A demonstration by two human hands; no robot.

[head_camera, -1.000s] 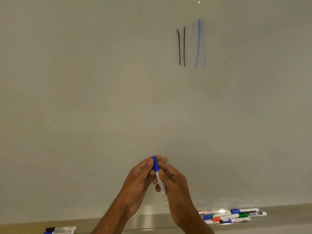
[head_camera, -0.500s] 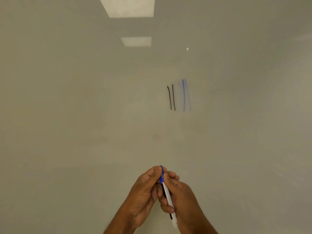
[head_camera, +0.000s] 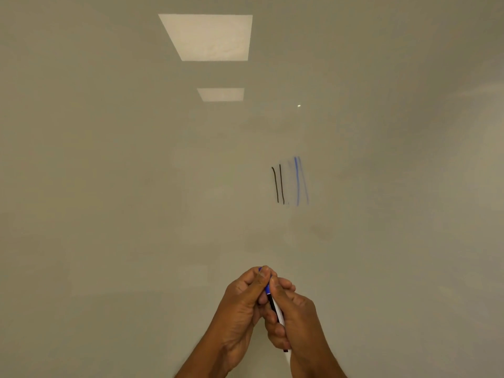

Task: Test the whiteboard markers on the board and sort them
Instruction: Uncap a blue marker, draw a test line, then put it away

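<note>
Up tilts the view: the ledge with the spare markers has dropped out of sight, and the hands now sit low in the picture, closed tighter on the marker [head_camera: 272,304] than a second ago.

The left hand [head_camera: 242,304] has fingers and thumb curled over the blue cap [head_camera: 267,288], hiding most of it. The right hand [head_camera: 294,315] wraps the white barrel just below, so the marker stands nearly upright between them in front of the board [head_camera: 109,186]. Has the cap started to part from the barrel? Can't tell from here.

Further up the board, two black strokes [head_camera: 281,184] stand side by side, with a strong blue stroke [head_camera: 297,184] just beside them and fainter blue ones flanking it. Higher still, ceiling lights [head_camera: 210,36] reflect off the surface.

With the gaze lifted toward that test patch, this looks like the cap pull before another trial stroke. This marker is not yet sorted.
</note>
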